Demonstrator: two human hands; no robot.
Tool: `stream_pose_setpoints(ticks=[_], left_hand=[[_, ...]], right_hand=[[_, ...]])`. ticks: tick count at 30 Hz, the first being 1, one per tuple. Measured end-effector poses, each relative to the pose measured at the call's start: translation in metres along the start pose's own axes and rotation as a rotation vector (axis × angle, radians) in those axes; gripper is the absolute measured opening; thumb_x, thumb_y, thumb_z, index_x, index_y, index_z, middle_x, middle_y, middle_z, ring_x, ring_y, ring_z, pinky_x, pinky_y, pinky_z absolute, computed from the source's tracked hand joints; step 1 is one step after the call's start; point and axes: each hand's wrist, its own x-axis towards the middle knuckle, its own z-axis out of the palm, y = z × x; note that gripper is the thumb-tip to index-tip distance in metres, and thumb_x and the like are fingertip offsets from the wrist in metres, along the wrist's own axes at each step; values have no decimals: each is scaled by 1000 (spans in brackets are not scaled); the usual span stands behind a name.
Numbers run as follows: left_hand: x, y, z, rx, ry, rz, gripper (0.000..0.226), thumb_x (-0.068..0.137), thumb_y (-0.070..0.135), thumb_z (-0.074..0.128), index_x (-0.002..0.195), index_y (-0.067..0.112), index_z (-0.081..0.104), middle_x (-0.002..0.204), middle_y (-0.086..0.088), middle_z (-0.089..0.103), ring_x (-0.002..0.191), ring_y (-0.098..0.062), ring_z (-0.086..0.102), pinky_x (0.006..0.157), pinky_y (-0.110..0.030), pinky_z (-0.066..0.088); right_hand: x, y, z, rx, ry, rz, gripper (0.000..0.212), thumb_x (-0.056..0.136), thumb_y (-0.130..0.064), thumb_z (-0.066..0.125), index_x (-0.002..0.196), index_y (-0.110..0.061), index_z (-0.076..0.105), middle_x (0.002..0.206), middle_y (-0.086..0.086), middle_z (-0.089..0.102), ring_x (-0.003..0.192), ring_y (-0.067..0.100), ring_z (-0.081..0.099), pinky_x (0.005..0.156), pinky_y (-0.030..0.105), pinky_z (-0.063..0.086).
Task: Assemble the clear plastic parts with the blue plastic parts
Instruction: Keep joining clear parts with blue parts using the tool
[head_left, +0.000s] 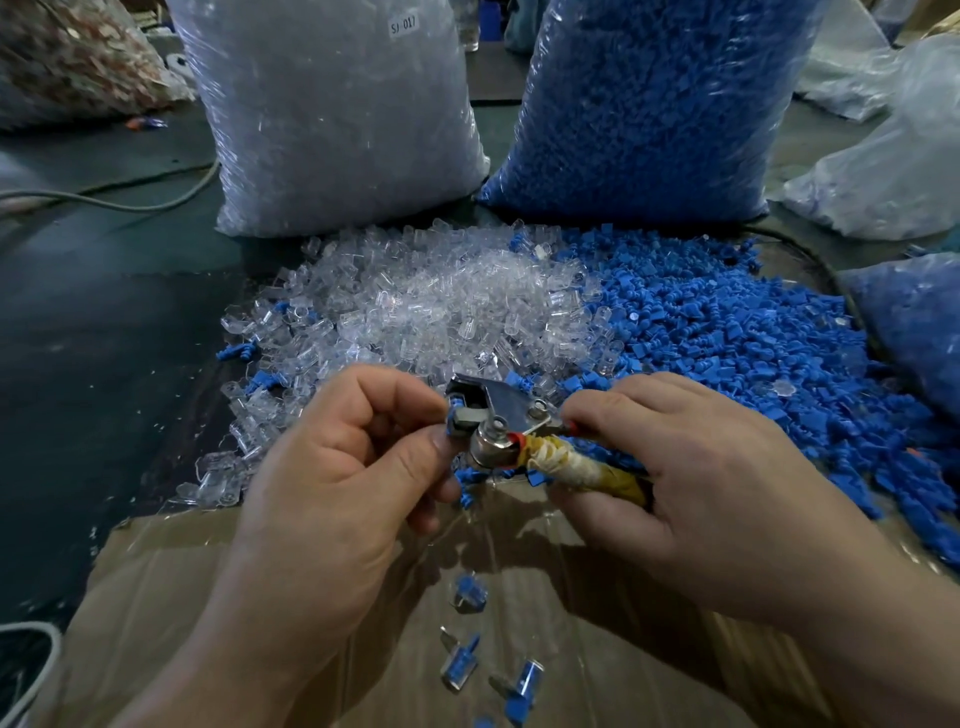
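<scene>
Left hand (332, 467) fingers cover most of the blue part (455, 408) pinched at the head of the tool (493, 410); any clear piece there can't be made out. Wrapped handle (587, 470) disappears into gripping right hand (701, 467). Clear-parts bag (332, 130) and blue-parts bag (649, 104) cut by top edge

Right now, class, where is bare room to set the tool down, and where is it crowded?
Free: dark tabletop left of the clear parts pile, below the cable; cardboard around the assembled pieces. Crowded: that pile, the blue parts pile, the clear-parts bag and blue-parts bag behind.
</scene>
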Motion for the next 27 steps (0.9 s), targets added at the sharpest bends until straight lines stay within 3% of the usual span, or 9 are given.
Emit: stream_pose_setpoints(ticks=[7, 9, 12, 15, 19, 21, 23, 25, 27], left_hand=[[-1, 5, 1, 49, 21, 32, 17, 81, 15, 70, 84, 31, 70, 68, -3, 68, 56, -10, 63, 46, -19, 50], [1, 6, -1, 110, 50, 4, 19, 82, 12, 75, 82, 29, 70, 65, -3, 67, 54, -11, 62, 45, -20, 49], [4, 3, -4, 147, 72, -149, 27, 82, -1, 68, 78, 26, 69, 57, -7, 65, 45, -11, 57, 41, -19, 46], [2, 5, 3, 198, -3, -260, 33, 84, 0, 66, 74, 31, 69, 57, -11, 67, 40, -9, 54, 36, -16, 40], [-2, 6, 9, 311, -22, -250, 31, 85, 9, 66, 80, 40, 67, 65, -4, 73, 42, -7, 61, 39, -14, 43], [-2, 5, 10, 346, -4, -246, 32, 87, 11, 66, 81, 43, 66, 64, -2, 73, 44, -7, 62, 40, -15, 44], [-5, 5, 13, 380, 7, -232, 28, 87, 14, 67, 82, 42, 65, 61, -3, 71, 43, -6, 61, 40, -14, 44], [-8, 3, 16, 418, 4, -180, 22, 86, 19, 67, 87, 40, 64, 62, -2, 70, 48, -11, 65, 42, -20, 50], [-10, 1, 18, 469, -9, -117, 14, 84, 27, 63, 89, 39, 64, 63, 1, 71, 53, -15, 67, 48, -32, 56]], right_hand=[[-1, -1, 2, 79, 111, 22, 44, 77, -62, 47, 106, -34, 63, 86, -16, 60, 82, 10, 55, 70, 29, 45], [0, 3, 4, 29, 135, 52, 46, 78, -66, 46, 111, -36, 59, 91, -18, 58, 86, 10, 52, 73, 30, 43], [6, 11, 8, -119, 120, 152, 58, 74, -73, 40, 116, -35, 57, 95, -14, 56, 90, 14, 47, 77, 33, 37], [14, 19, 9, -199, 51, 224, 67, 72, -76, 35, 120, -34, 55, 101, -10, 58, 96, 17, 45, 81, 36, 32], [22, 20, 7, -205, 12, 245, 70, 73, -77, 37, 127, -35, 51, 117, -9, 57, 111, 19, 41, 96, 41, 30], [20, 17, 7, -161, 119, 216, 62, 80, -73, 40, 123, -31, 57, 116, -8, 59, 111, 20, 44, 95, 42, 31], [14, 5, 6, -80, 254, 135, 50, 85, -65, 43, 113, -28, 62, 106, -9, 62, 102, 17, 52, 90, 43, 40], [9, -16, 10, -19, 280, -2, 33, 88, -55, 44, 97, -29, 62, 91, -11, 61, 86, 14, 56, 79, 38, 48], [8, -29, 17, -30, 243, -126, 24, 92, -44, 46, 85, -25, 60, 80, -6, 59, 75, 19, 55, 72, 36, 43]])
